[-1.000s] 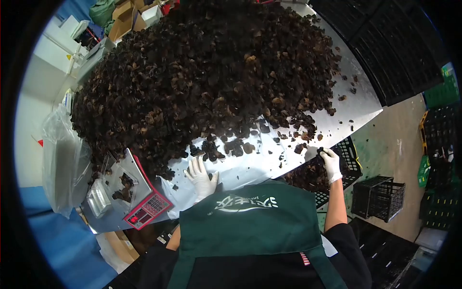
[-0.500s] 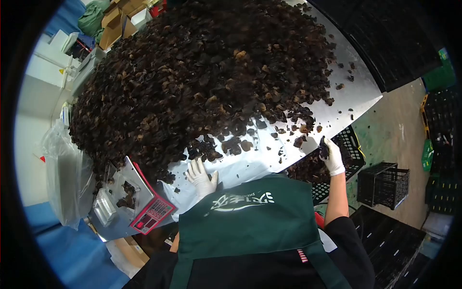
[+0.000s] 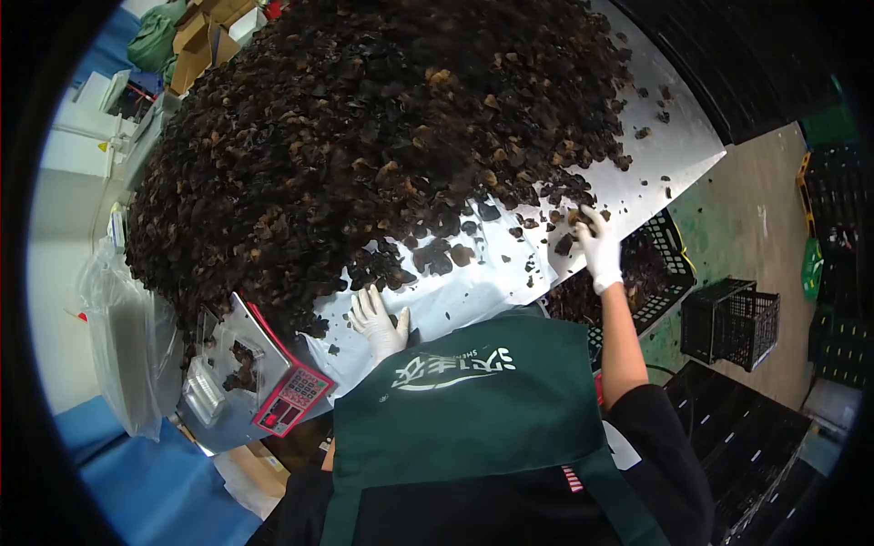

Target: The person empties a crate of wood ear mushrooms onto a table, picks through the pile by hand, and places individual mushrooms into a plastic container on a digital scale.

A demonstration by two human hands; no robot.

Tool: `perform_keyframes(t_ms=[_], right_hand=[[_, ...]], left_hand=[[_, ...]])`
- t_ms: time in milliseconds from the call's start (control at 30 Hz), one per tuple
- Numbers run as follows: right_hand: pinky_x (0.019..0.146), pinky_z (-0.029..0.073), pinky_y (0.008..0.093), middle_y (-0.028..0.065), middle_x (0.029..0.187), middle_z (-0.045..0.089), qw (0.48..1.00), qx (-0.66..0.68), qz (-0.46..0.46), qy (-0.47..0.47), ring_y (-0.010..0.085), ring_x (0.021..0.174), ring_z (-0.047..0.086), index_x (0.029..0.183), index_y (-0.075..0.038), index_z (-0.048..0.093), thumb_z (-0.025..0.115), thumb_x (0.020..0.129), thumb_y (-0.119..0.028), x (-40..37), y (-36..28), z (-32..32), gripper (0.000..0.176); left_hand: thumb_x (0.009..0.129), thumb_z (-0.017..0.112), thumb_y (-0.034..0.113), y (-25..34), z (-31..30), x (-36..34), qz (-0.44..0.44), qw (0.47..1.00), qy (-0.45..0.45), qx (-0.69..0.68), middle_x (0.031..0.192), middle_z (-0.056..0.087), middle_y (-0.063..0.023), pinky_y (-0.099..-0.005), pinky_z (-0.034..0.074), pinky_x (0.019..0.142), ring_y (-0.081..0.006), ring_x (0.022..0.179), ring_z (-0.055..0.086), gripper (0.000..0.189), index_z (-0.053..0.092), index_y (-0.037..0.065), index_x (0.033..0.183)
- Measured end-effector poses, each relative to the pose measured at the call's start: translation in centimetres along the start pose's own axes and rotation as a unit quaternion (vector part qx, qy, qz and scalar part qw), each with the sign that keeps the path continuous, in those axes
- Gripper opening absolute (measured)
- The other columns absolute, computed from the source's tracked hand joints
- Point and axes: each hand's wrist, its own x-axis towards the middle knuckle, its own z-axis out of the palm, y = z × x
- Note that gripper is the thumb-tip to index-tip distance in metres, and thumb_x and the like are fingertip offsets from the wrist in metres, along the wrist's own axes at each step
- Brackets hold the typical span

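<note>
A large heap of dark brown, fungus-like pieces covers most of the metal table. My left hand, in a white glove, lies with fingers spread on the pale sheet at the heap's near edge, holding nothing. Gloved in white too, my right hand reaches over the table's right edge, its fingertips at a few loose pieces; whether it grips one is too small to tell. Below that hand, a black crate holds more dark pieces.
A red scale with a tray of dark pieces stands at the table's near left, beside clear plastic boxes. Clear bags hang further left. An empty black crate is on the floor at right; cardboard boxes are at the back left.
My right hand has moved up and left from over the black crate to the loose pieces at the table's edge. The dark clump it held is gone from it. My left hand stays nearly in place.
</note>
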Motion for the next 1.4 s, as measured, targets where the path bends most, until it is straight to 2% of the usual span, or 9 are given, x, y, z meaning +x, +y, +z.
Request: perform_keyframes(t_ms=[300, 533, 600, 633, 667, 733, 900, 1100, 1400], right_hand=[[0.077, 0.050, 0.0237, 0.0038, 0.096, 0.065, 0.929, 0.331, 0.014, -0.166, 0.0091, 0.088, 0.059, 0.112, -0.002, 0.059, 0.067, 0.081, 0.001, -0.4, -4.1, 4.3, 0.032], [0.079, 0.049, 0.0246, 0.0045, 0.101, 0.065, 0.936, 0.318, 0.059, -0.138, 0.0110, 0.090, 0.059, 0.117, -0.003, 0.060, 0.068, 0.081, -0.005, -1.6, -2.3, -0.5, 0.037], [0.083, 0.051, 0.0292, 0.0098, 0.112, 0.064, 0.978, 0.135, 0.094, -0.127, 0.0175, 0.093, 0.062, 0.123, -0.004, 0.057, 0.072, 0.078, -0.010, -1.0, 3.1, -4.3, 0.048], [0.085, 0.051, 0.0333, 0.0139, 0.119, 0.060, 0.977, -0.145, 0.149, -0.049, 0.0227, 0.096, 0.062, 0.127, -0.005, 0.054, 0.073, 0.076, -0.013, -1.6, 2.7, -5.9, 0.055], [0.087, 0.051, 0.0374, 0.0179, 0.126, 0.056, 0.890, -0.412, 0.192, 0.031, 0.0280, 0.100, 0.063, 0.131, -0.006, 0.051, 0.074, 0.075, -0.016, -2.4, 2.1, -7.4, 0.061], [0.091, 0.049, 0.0447, 0.0230, 0.134, 0.047, 0.864, -0.448, 0.190, 0.130, 0.0376, 0.107, 0.059, 0.135, -0.007, 0.046, 0.074, 0.074, -0.021, -2.9, 4.0, -8.9, 0.068], [0.095, 0.046, 0.0404, 0.0214, 0.126, 0.055, 0.982, -0.165, -0.001, 0.092, 0.0371, 0.111, 0.058, 0.131, -0.001, 0.050, 0.069, 0.076, -0.022, 0.4, 1.5, -4.0, 0.062], [0.092, 0.047, 0.0406, 0.0240, 0.115, 0.059, 0.958, -0.276, 0.016, 0.070, 0.0371, 0.107, 0.057, 0.125, -0.002, 0.054, 0.077, 0.068, -0.021, 4.5, 0.8, 2.0, 0.065], [0.080, 0.051, 0.0375, 0.0183, 0.102, 0.067, 0.989, -0.072, 0.002, 0.133, 0.0303, 0.087, 0.064, 0.130, -0.007, 0.053, 0.064, 0.073, -0.007, 4.7, 3.4, -0.3, 0.058]], left_hand=[[0.071, 0.071, 0.043, -0.3, -0.1, 0.1, 0.002, 1.000, 0.003, 0.003, 0.146, 0.031, -0.0173, -0.0535, 0.015, 0.113, -0.0372, 0.138, 0.022, 0.092, 0.032, 0.003, 0.144], [0.072, 0.069, 0.043, -0.8, 0.8, 0.0, 0.011, 1.000, 0.013, -0.004, 0.147, 0.030, -0.0182, -0.0548, 0.012, 0.113, -0.0375, 0.140, 0.020, 0.092, 0.031, 0.004, 0.145], [0.072, 0.069, 0.041, -0.9, 0.8, -0.1, 0.007, 1.000, 0.010, -0.013, 0.148, 0.031, -0.0176, -0.0544, 0.011, 0.114, -0.0361, 0.141, 0.019, 0.091, 0.031, 0.004, 0.145], [0.072, 0.069, 0.041, -0.9, 0.9, -0.1, 0.007, 1.000, 0.010, -0.011, 0.148, 0.030, -0.0177, -0.0543, 0.010, 0.114, -0.0362, 0.141, 0.019, 0.091, 0.031, 0.004, 0.145], [0.072, 0.069, 0.041, -1.0, 0.9, -0.1, 0.008, 1.000, 0.010, -0.009, 0.148, 0.030, -0.0177, -0.0543, 0.010, 0.114, -0.0364, 0.141, 0.019, 0.091, 0.031, 0.004, 0.145], [0.072, 0.069, 0.040, -0.9, 0.9, 0.1, 0.007, 1.000, 0.005, -0.011, 0.148, 0.030, -0.0177, -0.0544, 0.010, 0.114, -0.0365, 0.141, 0.019, 0.090, 0.031, 0.004, 0.145], [0.071, 0.070, 0.040, -1.1, 0.9, 0.2, 0.018, 1.000, 0.000, -0.008, 0.146, 0.031, -0.0201, -0.0549, 0.010, 0.114, -0.0385, 0.140, 0.019, 0.091, 0.031, 0.003, 0.145], [0.071, 0.070, 0.040, -1.4, 0.8, 0.2, 0.020, 0.999, 0.011, -0.024, 0.145, 0.032, -0.0195, -0.0550, 0.012, 0.113, -0.0383, 0.139, 0.021, 0.091, 0.031, 0.004, 0.145], [0.071, 0.070, 0.040, -0.9, 0.6, 0.0, 0.020, 0.999, 0.021, -0.017, 0.144, 0.034, -0.0196, -0.0547, 0.013, 0.113, -0.0384, 0.138, 0.023, 0.088, 0.035, 0.003, 0.143]])
